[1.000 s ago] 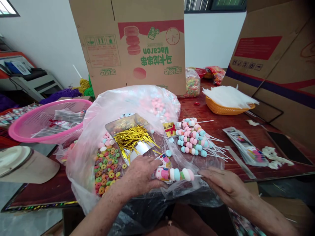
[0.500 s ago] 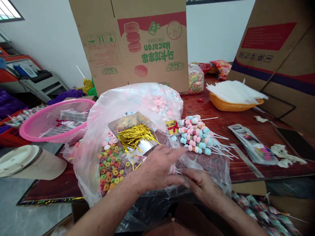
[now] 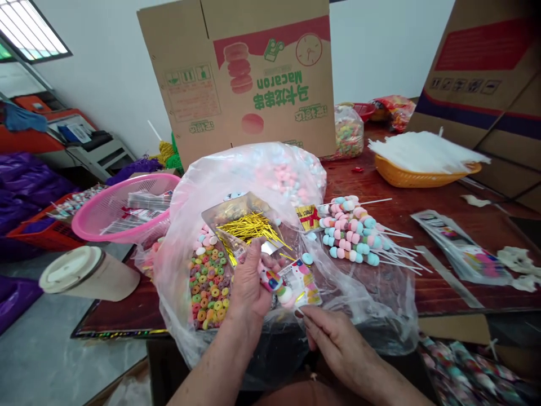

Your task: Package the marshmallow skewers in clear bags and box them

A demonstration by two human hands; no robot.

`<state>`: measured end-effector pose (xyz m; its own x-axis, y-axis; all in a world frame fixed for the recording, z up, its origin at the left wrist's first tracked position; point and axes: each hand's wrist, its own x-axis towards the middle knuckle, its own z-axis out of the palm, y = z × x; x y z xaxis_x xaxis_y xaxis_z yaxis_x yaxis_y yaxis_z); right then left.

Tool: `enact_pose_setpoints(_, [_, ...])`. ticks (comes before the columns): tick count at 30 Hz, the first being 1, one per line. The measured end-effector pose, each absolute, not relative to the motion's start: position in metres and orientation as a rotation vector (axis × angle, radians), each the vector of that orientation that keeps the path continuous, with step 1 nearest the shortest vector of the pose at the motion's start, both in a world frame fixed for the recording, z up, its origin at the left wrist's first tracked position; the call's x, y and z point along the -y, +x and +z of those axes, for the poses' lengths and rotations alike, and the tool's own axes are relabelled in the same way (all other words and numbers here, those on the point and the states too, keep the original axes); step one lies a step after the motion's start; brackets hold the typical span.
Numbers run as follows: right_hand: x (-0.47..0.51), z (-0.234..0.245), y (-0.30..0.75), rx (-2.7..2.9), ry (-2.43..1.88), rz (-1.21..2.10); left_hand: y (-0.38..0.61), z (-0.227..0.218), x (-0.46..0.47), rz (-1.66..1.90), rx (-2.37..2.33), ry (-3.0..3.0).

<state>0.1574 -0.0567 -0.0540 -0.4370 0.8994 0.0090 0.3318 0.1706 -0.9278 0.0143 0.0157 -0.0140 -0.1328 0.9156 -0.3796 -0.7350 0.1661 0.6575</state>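
My left hand (image 3: 248, 290), thumb uppermost, is closed round a marshmallow skewer (image 3: 287, 299) in a printed plastic wrapper. The skewer's pink and white marshmallows show toward my right hand. My right hand (image 3: 333, 338) pinches the stick end of the same skewer. Just beyond, another printed wrapper (image 3: 311, 286) lies on the clear plastic bag (image 3: 177, 293). Gold twist ties (image 3: 249, 226) spill from an opened packet behind my left hand. Ring-shaped cereal (image 3: 207, 287) lies left of it. Several unwrapped marshmallow skewers (image 3: 350, 234) are piled to the right, sticks pointing right.
A lidded cup (image 3: 91, 273) and a pink basket (image 3: 127, 180) are at left. An orange basket of white sticks (image 3: 414, 175), a stack of wrappers (image 3: 462, 248) and a flat strip (image 3: 448, 279) are at right. A cardboard box (image 3: 186, 90) stands behind; wrapped skewers (image 3: 469, 361) lie lower right.
My left hand has turned from stretched out over my right hand to thumb-up round the wrapped skewer. The skewer and printed wrapper now show. The view has swung left.
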Motion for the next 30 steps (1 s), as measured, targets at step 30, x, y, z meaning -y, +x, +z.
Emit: enact_pose_setpoints(30, [0.047,-0.064,0.133,1.839,-1.096,0.885,0.032,-0.050,0.016,0.936,-1.138,0.665])
